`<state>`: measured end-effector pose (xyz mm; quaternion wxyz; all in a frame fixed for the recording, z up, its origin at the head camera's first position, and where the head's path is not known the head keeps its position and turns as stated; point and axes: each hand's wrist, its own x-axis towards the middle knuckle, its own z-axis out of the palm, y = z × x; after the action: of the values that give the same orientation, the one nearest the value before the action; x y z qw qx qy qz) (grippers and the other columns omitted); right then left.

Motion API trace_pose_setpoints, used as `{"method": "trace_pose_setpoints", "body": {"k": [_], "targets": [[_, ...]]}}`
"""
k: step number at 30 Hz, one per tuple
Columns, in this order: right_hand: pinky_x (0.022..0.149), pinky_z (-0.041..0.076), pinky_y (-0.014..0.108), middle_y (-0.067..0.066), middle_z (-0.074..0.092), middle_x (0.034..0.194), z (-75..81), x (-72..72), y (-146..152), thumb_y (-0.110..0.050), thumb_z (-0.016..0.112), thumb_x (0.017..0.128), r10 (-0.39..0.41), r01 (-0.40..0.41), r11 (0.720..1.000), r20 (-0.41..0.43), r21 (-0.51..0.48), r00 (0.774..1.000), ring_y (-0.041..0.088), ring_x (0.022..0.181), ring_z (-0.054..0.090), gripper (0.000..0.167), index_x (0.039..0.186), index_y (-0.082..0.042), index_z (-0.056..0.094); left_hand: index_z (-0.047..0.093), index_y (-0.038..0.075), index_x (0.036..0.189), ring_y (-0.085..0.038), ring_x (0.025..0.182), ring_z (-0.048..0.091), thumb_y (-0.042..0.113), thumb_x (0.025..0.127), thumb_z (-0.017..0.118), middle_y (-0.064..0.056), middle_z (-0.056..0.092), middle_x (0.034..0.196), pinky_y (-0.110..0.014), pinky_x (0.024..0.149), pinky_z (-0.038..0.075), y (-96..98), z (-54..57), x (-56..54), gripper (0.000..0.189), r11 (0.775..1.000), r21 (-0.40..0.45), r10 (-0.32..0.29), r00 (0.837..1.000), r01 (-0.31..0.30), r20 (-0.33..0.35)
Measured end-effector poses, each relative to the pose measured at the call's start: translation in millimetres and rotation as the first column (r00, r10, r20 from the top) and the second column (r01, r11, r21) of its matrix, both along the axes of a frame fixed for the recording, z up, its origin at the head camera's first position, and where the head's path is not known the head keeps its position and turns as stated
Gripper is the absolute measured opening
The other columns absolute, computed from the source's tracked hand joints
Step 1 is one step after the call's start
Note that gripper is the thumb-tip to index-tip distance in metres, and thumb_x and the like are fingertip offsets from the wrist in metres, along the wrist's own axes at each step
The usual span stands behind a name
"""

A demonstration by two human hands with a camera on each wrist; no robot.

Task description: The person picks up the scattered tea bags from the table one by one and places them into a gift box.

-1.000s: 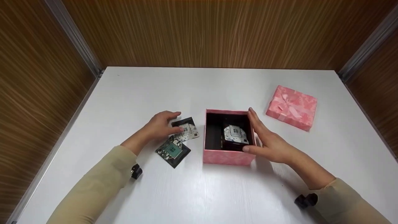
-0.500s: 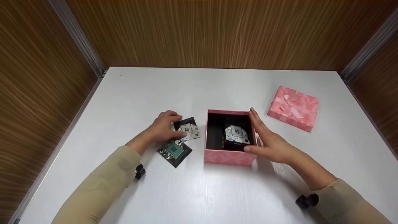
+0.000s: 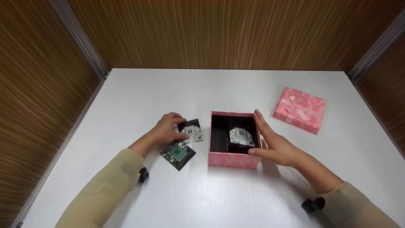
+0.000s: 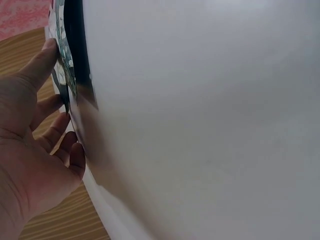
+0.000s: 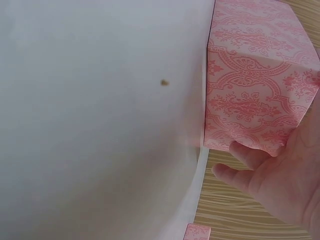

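My left hand (image 3: 166, 128) has its thumb and fingertips at the left edge of a flat sachet (image 3: 195, 132) with a white floral label and black top, and appears to pinch it. A second sachet (image 3: 178, 154), with a green label, lies partly beneath it, nearer me. In the left wrist view, my left thumb (image 4: 42, 62) is against a floral sachet seen nearly edge-on. To the right stands an uncovered pink gift box (image 3: 233, 160). My right hand (image 3: 277, 147) grips its right wall, thumb at the front corner, fingers at the back. Dark sachets with a white label (image 3: 241, 136) stand stacked inside the box's right half.
The pink lid (image 3: 299, 110) with a ribbon bow lies behind my right hand. All of this is on a white table (image 3: 190, 91), with wood-patterned panels (image 3: 202, 34) at the back and sides.
My left hand has shifted slightly right, bringing the thumb onto the white-labelled sachet. My right hand and the box stay as they were; the head view has drifted slightly.
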<state>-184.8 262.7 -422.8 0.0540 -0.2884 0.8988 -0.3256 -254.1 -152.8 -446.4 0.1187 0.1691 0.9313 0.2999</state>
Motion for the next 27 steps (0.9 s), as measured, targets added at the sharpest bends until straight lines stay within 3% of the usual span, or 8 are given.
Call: {"method": "trace_pose_setpoints", "body": {"k": [17,27], "targets": [[0.116,0.034,0.067,0.000,-0.008,0.179,0.5,0.1,-1.0,-0.040,0.076,0.097,-0.003,0.003,1.000,-0.001,-0.012,1.000,0.038,0.159,0.017,0.112,0.172,-0.026,-0.006,0.063,0.007,0.145,-0.036,0.146,0.038,0.032,0.090,0.087,-0.017,0.048,0.154,-0.051,0.121,0.033,-1.0,3.3,-2.9,0.064,0.999,0.043,0.009,1.000,-0.010,0.017],[0.116,0.035,0.066,0.004,-0.007,0.179,3.0,0.8,-1.7,-0.042,0.077,0.097,0.001,-0.001,1.000,-0.003,-0.003,1.000,0.038,0.159,0.019,0.113,0.172,-0.025,-0.006,0.062,0.006,0.134,-0.031,0.122,0.053,0.022,0.090,0.088,-0.013,0.062,0.129,-0.047,0.110,0.042,-1.5,2.6,-4.1,0.054,0.994,0.109,0.022,0.999,-0.019,-0.025]]}}
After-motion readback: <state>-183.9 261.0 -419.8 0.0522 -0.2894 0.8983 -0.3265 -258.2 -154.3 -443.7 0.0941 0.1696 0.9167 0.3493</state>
